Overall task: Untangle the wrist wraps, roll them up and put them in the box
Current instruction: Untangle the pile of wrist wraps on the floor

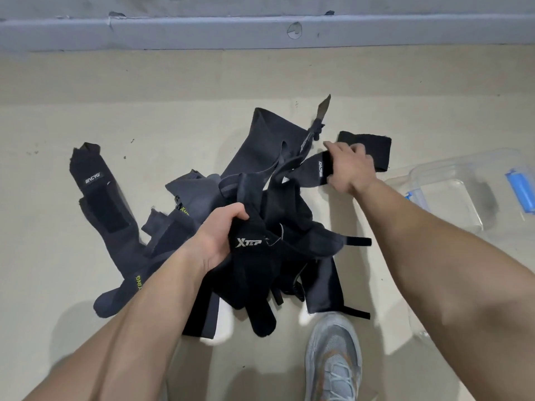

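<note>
Head view, near to far. Nearest the viewer, a grey mesh shoe [333, 369] stands on the pale floor [173, 105] at the near edge of the heap, with two bare forearms reaching forward above it. The left hand [214, 241] has its fingers curled round a black wrap [252, 264] bearing a white "XTEP" logo, and holds it bunched above the near part of the heap. The tangle of wrist wraps [289, 215], black and dark grey, lies on the floor in the middle of the view, its strips crossing over and under one another. Yellow-green lettering shows on grey pieces at its left side, and two thin strap ends jut out to the right. One long dark strip [98, 195] with a white label stretches out of the heap toward the far left. Farther off and to the right, the right hand [350, 166], slightly blurred, grips a labelled dark strap [312, 172] that runs from the tangle, thumb below and fingers over it. A black band [373, 146] lies just beyond this hand. The box [451, 195], clear plastic with a blue latch [519, 195], sits on the floor to the right of the heap, apart from it and partly hidden by the right forearm. At the far edge, a grey-blue skirting [260, 30] runs along the foot of the wall.
</note>
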{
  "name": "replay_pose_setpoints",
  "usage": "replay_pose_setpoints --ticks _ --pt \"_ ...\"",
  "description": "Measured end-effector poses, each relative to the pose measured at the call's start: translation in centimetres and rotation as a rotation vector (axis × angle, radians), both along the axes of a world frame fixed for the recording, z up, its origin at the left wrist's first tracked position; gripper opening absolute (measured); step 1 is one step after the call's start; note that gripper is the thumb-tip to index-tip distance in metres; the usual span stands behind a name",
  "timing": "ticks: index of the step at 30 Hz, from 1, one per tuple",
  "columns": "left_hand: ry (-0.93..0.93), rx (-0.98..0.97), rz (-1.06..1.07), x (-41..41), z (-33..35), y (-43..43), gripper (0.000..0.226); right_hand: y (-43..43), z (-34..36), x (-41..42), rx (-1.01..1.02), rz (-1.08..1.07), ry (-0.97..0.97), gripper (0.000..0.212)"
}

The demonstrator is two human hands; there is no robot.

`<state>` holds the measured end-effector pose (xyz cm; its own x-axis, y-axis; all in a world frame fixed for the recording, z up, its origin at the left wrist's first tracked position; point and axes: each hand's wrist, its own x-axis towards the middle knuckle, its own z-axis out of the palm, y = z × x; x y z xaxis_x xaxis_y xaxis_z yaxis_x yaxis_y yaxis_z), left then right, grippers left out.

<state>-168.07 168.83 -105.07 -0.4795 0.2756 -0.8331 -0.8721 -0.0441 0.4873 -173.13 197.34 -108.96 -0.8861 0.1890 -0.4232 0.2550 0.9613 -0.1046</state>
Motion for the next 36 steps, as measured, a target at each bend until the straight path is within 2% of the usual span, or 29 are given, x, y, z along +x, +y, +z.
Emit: replay_pose_setpoints --ticks 1,3,5,6,8,10,12,15,17,19,22,24,27,31,34,36 --pt "0.003 -0.004 0.041 -0.1 -0.1 -0.4 0.013 -0.3 -0.1 -0.3 0.086 0.053 -0.012 0.073" --pt "0.032 -0.001 0.108 -0.1 -0.3 -1.4 0.021 -0.7 -0.3 -0.6 0.156 0.11 0.01 0.044" --pt "0.058 0.004 0.139 0.0 -0.2 -2.4 0.031 -1.0 -0.2 0.0 -0.002 0.063 0.017 0.014" --pt "0.065 0.004 0.145 0.1 0.1 -2.8 0.032 -1.0 -0.1 0.4 -0.142 -0.003 -0.028 0.012" --pt "0.082 0.002 0.117 0.3 0.4 -3.5 0.027 -0.6 0.0 1.6 -0.358 -0.174 -0.122 0.022" --pt "0.132 -0.023 -0.061 0.8 1.2 -3.4 0.028 -0.3 0.7 3.2 -0.521 -0.426 -0.108 0.025" --pt "0.239 -0.115 -0.334 1.9 2.2 -2.3 0.037 -0.7 1.6 5.2 -0.779 -0.715 0.005 0.024" --pt "0.39 -0.199 -0.759 4.8 3.0 0.2 0.017 -1.7 1.9 8.3 -1.168 -1.078 0.065 0.023" --pt "0.489 -0.304 -0.986 6.9 3.3 1.6 0.016 -2.0 1.4 10.1 -1.417 -1.205 0.038 0.022" --pt "0.564 -0.375 -1.084 8.5 3.1 2.4 0.016 -2.0 1.1 11.5 -1.583 -1.23 0.049 0.023" --pt "0.55 -0.369 -1.037 9.7 3.0 2.7 0.02 -2.1 1.3 12.9 -1.576 -1.316 0.063 0.031" --pt "0.557 -0.37 -1.001 9.8 2.9 2.5 0.012 -2.1 1.6 13.1 -1.567 -1.287 0.051 0.038" --pt "0.562 -0.338 -0.995 9.7 3.4 2.0 0.006 -2.4 3.1 12.5 -1.592 -1.266 0.029 0.034" --pt "0.49 -0.167 -0.937 8.8 5.3 0.7 0.017 -2.5 4.2 11.8 -1.57 -1.237 -0.041 0.034" --pt "0.451 -0.047 -0.752 7.3 7.1 -0.6 0.01 -2.8 4.3 10.9 -1.471 -1.197 -0.049 0.033" --pt "0.455 -0.055 -0.614 5.9 8.0 -1.6 0.033 -3.5 4.6 10.4 -1.4 -1.236 -0.042 0.037"
